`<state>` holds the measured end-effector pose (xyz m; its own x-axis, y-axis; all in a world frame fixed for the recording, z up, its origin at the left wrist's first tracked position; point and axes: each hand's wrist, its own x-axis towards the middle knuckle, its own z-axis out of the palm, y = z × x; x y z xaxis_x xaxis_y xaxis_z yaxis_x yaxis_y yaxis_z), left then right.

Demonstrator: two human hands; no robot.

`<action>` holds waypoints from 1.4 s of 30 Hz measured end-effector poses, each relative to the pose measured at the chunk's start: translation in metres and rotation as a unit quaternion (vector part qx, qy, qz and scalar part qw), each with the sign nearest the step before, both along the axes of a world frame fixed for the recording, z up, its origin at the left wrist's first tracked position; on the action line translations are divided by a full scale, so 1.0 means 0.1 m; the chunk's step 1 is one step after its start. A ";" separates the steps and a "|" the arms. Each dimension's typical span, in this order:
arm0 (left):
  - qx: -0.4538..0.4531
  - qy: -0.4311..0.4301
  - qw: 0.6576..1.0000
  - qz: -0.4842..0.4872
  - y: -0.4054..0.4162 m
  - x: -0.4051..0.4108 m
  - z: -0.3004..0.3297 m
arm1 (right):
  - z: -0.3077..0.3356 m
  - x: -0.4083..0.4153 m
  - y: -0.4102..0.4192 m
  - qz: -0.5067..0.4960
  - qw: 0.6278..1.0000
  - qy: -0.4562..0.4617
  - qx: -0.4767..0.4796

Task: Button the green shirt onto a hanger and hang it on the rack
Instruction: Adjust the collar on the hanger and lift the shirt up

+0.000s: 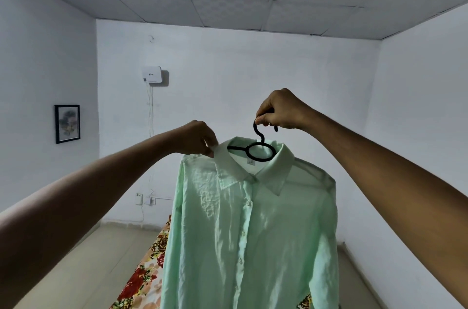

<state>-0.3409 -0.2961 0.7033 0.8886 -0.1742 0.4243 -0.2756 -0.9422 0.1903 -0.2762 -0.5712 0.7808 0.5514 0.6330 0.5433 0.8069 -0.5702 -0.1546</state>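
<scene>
Green shirt [249, 227] aloft (right hand [279, 109] gripping hanger [260, 142]).

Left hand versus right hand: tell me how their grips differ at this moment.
The right hand grips the black hanger by its hook; the left hand pinches the collar edge of the green shirt.
The right hand is held higher, above the shirt; the left hand sits lower, at collar level on the shirt's side.
The right hand bears the hanging load; the left seems only to be adjusting fabric.
Both are raised in front of the person, with curled fingers.
</scene>
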 end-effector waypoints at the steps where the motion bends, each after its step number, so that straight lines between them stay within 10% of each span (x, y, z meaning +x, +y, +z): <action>1: 0.006 -0.010 1.000 0.005 0.01 0.02 -0.01 | 0.00 0.00 0.00 0.003 1.000 0.002 0.000; 11: 0.021 0.150 0.988 -0.017 -0.23 0.04 0.17 | -0.12 0.04 -0.02 0.019 1.000 0.009 0.008; 22: -0.069 -0.062 0.995 -0.042 -0.37 0.17 -0.08 | -0.16 0.11 -0.10 0.064 0.994 0.030 0.082; 30: -0.123 -0.121 0.985 0.000 -0.19 0.15 0.00 | -0.63 0.35 -0.67 0.071 0.967 0.242 0.041; 42: -0.177 0.041 0.982 0.045 0.11 -0.63 -0.08 | -0.86 0.31 -0.16 0.166 0.961 0.209 0.076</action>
